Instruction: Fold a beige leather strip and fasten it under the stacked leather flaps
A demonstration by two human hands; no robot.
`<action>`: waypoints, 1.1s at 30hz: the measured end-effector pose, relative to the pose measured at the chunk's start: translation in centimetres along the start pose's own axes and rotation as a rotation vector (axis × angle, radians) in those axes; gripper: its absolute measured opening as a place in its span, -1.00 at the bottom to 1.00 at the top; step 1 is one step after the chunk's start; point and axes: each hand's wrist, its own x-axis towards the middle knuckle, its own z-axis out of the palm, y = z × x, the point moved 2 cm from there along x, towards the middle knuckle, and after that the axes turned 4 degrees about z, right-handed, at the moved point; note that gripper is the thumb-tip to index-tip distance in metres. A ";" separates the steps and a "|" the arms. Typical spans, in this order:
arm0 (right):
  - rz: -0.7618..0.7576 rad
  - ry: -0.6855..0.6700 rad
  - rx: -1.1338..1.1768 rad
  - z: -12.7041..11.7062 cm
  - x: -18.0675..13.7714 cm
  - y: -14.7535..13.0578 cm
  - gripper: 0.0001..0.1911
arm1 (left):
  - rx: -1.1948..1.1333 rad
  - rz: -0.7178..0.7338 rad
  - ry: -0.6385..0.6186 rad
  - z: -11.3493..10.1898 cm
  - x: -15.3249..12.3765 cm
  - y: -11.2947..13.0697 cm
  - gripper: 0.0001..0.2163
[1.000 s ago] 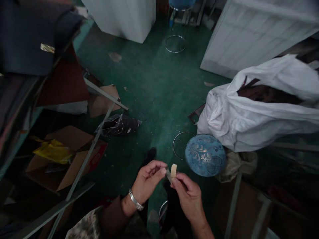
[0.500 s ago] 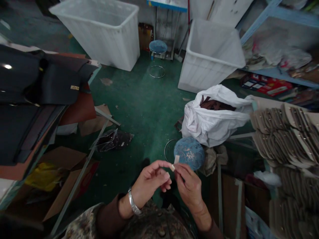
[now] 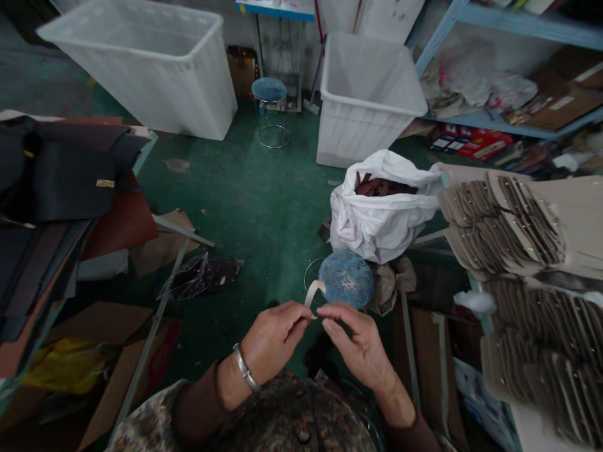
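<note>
My left hand [image 3: 276, 339] pinches a thin beige strip [image 3: 313, 290] that curls up and to the right from its fingertips. My right hand [image 3: 355, 342] is right beside it, fingers curled, its fingertips nearly meeting the left hand's at the strip's lower end. Whether the right hand also grips the strip I cannot tell. A silver bracelet [image 3: 243, 369] circles my left wrist. Both hands hover above the green floor [image 3: 264, 201], just in front of a round blue stool [image 3: 346, 279].
A white sack of brown scraps [image 3: 381, 210] stands behind the stool. Two white bins [image 3: 141, 63] [image 3: 367, 100] and a second blue stool [image 3: 269, 91] are farther back. Dark leather sheets [image 3: 61, 176] lie left, stacked tan cut pieces [image 3: 509, 226] right, cardboard boxes [image 3: 98, 339] lower left.
The camera tilted up, bringing the bins and the right-hand stacks into view. The small beige piece between my fingers now shows as a longer curling strip held by the left hand.
</note>
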 end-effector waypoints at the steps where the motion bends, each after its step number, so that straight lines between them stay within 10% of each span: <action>1: 0.004 -0.027 -0.003 -0.1 0.0 0.2 -0.85 | 0.045 0.030 -0.018 0.2 0.1 0.1 -0.84; 12: 0.196 -0.075 0.021 0.2 -1.3 2.1 -0.76 | 0.162 0.040 -0.149 2.3 0.3 0.7 -0.81; 20: 0.338 -0.049 0.381 1.3 -1.3 3.6 -0.71 | -0.433 -0.324 0.050 3.9 0.1 -0.5 -0.92; 33: -0.059 0.161 -0.164 2.4 -1.5 2.6 -0.86 | -0.396 -0.441 0.089 4.2 -1.0 -1.0 -0.82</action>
